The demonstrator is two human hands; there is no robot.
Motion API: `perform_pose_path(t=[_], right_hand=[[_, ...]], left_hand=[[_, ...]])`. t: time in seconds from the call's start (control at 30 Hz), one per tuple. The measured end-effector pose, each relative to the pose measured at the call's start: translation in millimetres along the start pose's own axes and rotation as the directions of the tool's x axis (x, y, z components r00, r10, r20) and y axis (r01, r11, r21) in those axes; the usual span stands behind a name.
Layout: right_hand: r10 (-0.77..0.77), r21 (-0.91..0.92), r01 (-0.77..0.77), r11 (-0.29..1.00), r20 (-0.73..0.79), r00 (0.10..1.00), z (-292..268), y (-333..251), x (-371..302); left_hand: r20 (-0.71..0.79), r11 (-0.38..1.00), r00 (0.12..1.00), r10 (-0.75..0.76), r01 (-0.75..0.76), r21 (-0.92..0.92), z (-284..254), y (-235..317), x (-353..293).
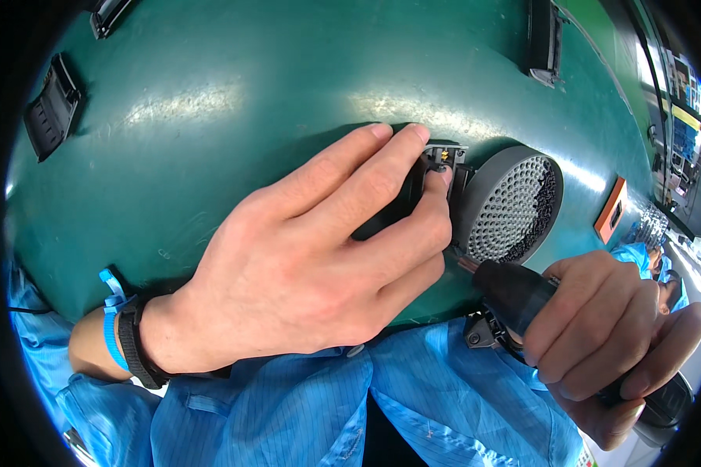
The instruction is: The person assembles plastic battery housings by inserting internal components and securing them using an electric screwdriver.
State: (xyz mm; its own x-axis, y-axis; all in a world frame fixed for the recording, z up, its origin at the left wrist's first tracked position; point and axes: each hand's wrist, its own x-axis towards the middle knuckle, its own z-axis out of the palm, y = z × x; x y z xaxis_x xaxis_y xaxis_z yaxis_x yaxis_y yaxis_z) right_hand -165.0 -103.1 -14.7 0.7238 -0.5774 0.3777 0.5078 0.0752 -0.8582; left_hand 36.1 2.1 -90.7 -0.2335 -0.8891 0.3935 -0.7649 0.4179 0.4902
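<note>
My left hand (319, 241) lies palm down over a small black plastic part (458, 156) with a brass-coloured bit inside. Its fingers are closed round the part and mostly cover it. A fingertip rests on a small dark piece at the part's near side. In my right hand (600, 327) is a black electric screwdriver (514, 292), its tip beside the near edge of a round grey dish (475, 194). The dish is tilted, with a perforated plate inside. Small black screws (549, 202) are gathered along its right side.
Similar black plastic parts lie on the green table (234, 62): one at the left (54, 109), one at the top left (109, 15), one at the upper right (545, 43). An orange-brown block (611, 210) sits at the right edge. Another person's blue sleeve (635, 255) shows beyond.
</note>
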Motion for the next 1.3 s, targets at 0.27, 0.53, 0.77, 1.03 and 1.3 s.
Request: perform_pose_path(t=[0.27,0.53,0.77,1.03,1.3], right_hand=[[-0.029,-0.086,0.029,0.996,-0.002,1.0,12,11,7],[0.098,-0.333,-0.083,0.939,0.028,0.995,38,6,8],[0.033,-0.423,-0.044,0.905,-0.032,0.999,49,17,4],[-0.014,-0.155,0.018,0.988,0.025,1.0,20,25,8],[-0.226,-0.235,0.148,0.961,-0.353,0.908,-19,-27,5]], left_hand=[[-0.018,1.0,1.0,0.003,-0.003,0.0,2,-2,-2],[-0.048,1.0,0.999,-0.003,0.002,-0.021,3,-4,-5],[-0.087,0.999,0.996,-0.007,0.003,-0.05,7,-6,-7],[-0.022,0.999,1.0,-0.003,0.003,-0.037,0,-9,-7],[0.042,0.998,0.997,0.063,-0.062,-0.026,-5,-5,9]])
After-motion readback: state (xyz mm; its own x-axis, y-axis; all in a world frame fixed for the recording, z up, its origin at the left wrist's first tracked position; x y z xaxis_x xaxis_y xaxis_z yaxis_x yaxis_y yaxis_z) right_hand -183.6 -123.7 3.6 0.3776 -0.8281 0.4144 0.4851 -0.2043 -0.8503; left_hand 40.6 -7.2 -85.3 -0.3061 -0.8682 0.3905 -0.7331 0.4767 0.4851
